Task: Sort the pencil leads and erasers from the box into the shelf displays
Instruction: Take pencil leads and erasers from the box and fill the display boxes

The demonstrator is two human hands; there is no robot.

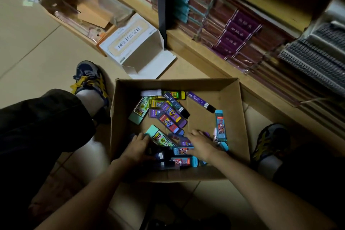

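An open cardboard box (231,102) sits on the floor between my feet. Inside lie several flat lead cases in purple (169,119), mint green (139,111) and light blue (220,125), plus a white eraser (151,93) at the far side. My left hand (137,148) reaches into the near left of the box with its fingers curled round dark cases (162,156). My right hand (200,144) lies palm down on the near pile, fingers spread over purple and blue cases. Whether it holds one is hidden.
A wooden shelf (201,50) with stacked notebooks and spiral pads runs along the right. An empty white carton (134,43) and a brown box (74,3) stand at the far left. My shoes (89,78) flank the cardboard box on the tiled floor.
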